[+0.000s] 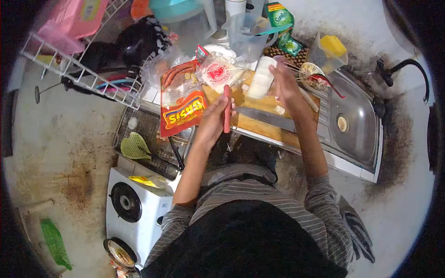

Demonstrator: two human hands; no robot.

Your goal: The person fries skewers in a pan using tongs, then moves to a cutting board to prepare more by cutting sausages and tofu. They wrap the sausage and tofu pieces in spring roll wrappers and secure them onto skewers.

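My left hand (216, 116) pinches a reddish-pink sausage (226, 111) above the near edge of the wooden cutting board (276, 133). Beneath the hands, a broad knife blade (264, 116) lies across the board, its far end passing under my right forearm. My right hand (283, 83) is bent against the side of a smooth white cylinder (261, 78), thumb on its edge; its other fingers are mostly hidden. Small pale pieces (279, 110) lie on the board. Beside my left hand is an orange-red sausage packet (184, 111), with a white bag with red print (218, 74) behind it.
Right of the board are a bowl with sticks (313, 76) and a steel sink (354, 120). A clear jug (243, 39) and green pouch (281, 21) stand behind. To the left are a white wire rack (92, 76), green slotted spatula (134, 145) and gas stove (148, 204).
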